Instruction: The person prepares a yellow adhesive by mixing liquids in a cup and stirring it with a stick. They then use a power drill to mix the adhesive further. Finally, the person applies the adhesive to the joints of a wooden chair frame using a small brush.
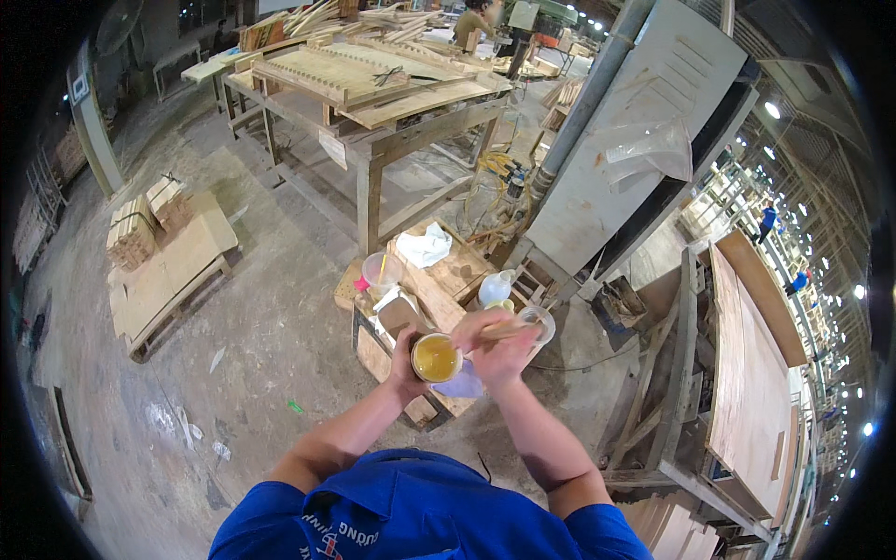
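Note:
My left hand (403, 366) is wrapped round a cup of yellow liquid (436, 358), held tilted so its open top faces me. Close by on the right, my right hand (497, 350) is closed, its fingers curled near the cup's rim. A pale, stick-like shape shows at those fingers, but I cannot make out what it is. Just beyond that hand is a see-through plastic cup (539, 323). Below both hands stands a low wooden bench (439, 291), bearing a white cloth (425, 245), a whitish bottle (496, 287) and a see-through tub (382, 270).
A big wooden worktable (373, 149) with boards on it stands ahead. To the left, a low pallet (177, 271) carries bundled wood blocks (133, 231). A grey metal cabinet (644, 121) rises at the right, with a panel-topped table (747, 383) nearer. Yellow hoses (504, 173) lie beside the cabinet.

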The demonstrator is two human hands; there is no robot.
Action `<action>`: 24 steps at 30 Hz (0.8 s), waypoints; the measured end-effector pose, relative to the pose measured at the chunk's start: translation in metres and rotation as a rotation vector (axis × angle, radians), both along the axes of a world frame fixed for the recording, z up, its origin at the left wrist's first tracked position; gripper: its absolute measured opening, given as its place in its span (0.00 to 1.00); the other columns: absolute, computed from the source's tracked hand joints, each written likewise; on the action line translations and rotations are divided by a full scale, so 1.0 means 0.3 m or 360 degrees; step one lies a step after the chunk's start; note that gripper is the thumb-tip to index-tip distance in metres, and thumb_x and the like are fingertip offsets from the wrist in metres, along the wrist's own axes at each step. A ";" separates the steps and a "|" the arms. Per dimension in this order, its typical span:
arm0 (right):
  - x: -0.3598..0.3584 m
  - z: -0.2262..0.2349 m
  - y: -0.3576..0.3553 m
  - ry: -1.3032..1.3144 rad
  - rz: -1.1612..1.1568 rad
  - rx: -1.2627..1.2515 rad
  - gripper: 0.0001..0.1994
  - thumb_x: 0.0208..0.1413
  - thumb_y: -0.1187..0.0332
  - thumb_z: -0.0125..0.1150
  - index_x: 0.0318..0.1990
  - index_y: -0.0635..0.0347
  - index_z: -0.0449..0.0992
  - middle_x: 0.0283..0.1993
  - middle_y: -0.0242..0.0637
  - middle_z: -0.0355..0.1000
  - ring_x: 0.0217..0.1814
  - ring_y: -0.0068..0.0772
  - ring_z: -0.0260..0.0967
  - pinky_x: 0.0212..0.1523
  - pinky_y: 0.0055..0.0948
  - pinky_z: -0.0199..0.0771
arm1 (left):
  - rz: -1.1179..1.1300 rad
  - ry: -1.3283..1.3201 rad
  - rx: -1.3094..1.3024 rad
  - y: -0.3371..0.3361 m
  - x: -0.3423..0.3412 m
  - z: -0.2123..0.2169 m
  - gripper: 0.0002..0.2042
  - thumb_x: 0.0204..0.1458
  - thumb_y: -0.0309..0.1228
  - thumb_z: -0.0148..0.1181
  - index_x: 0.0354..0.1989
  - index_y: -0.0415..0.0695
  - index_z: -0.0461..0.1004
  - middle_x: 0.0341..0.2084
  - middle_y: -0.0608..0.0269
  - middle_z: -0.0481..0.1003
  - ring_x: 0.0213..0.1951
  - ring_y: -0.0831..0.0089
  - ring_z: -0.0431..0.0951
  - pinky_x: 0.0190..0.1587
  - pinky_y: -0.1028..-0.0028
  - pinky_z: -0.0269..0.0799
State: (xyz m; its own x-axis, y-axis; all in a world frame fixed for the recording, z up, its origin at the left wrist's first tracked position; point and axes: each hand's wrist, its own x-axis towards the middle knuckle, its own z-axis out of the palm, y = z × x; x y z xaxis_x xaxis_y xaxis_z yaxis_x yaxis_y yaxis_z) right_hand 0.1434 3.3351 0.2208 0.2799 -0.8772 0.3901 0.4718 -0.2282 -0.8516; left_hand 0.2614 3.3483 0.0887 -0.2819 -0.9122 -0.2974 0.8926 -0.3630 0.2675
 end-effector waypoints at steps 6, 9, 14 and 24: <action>-0.028 -0.017 0.004 0.0086 0.0166 -0.0055 0.43 0.42 0.26 0.31 0.18 0.67 0.65 0.15 0.42 0.62 0.17 0.33 0.59 0.21 0.30 0.61 | 0.0064 0.0009 0.0061 0.014 0.010 0.018 0.25 0.47 0.54 0.45 0.40 0.43 0.71 0.36 0.58 0.74 0.39 0.63 0.74 0.43 0.62 0.70; 0.004 0.002 0.014 0.0055 0.0131 -0.0048 0.43 0.42 0.26 0.32 0.18 0.67 0.65 0.15 0.41 0.62 0.17 0.33 0.59 0.21 0.29 0.61 | 0.0065 -0.0052 0.0000 0.015 0.018 0.014 0.26 0.46 0.54 0.45 0.40 0.43 0.71 0.36 0.58 0.74 0.39 0.63 0.74 0.43 0.63 0.69; -0.027 -0.023 0.038 0.0083 0.0282 -0.0031 0.43 0.42 0.26 0.31 0.17 0.67 0.65 0.14 0.40 0.61 0.17 0.33 0.59 0.22 0.30 0.60 | 0.0074 -0.0013 0.0061 0.030 0.028 0.002 0.27 0.45 0.55 0.48 0.41 0.42 0.71 0.36 0.58 0.74 0.40 0.64 0.74 0.45 0.64 0.69; -0.026 -0.019 0.021 0.0129 0.0156 -0.0035 0.45 0.39 0.23 0.29 0.14 0.67 0.64 0.13 0.42 0.60 0.16 0.35 0.58 0.22 0.32 0.61 | 0.0067 -0.0010 0.0075 0.037 0.024 -0.007 0.27 0.46 0.55 0.46 0.42 0.42 0.70 0.37 0.56 0.74 0.41 0.63 0.74 0.46 0.65 0.69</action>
State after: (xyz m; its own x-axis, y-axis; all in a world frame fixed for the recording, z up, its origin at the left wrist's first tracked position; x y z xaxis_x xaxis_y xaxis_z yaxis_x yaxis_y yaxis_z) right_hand 0.1356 3.3413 0.2150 0.3954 -0.8355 0.3815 0.4225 -0.2034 -0.8833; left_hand 0.2687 3.3595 0.0865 -0.2413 -0.9082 -0.3421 0.9058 -0.3373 0.2565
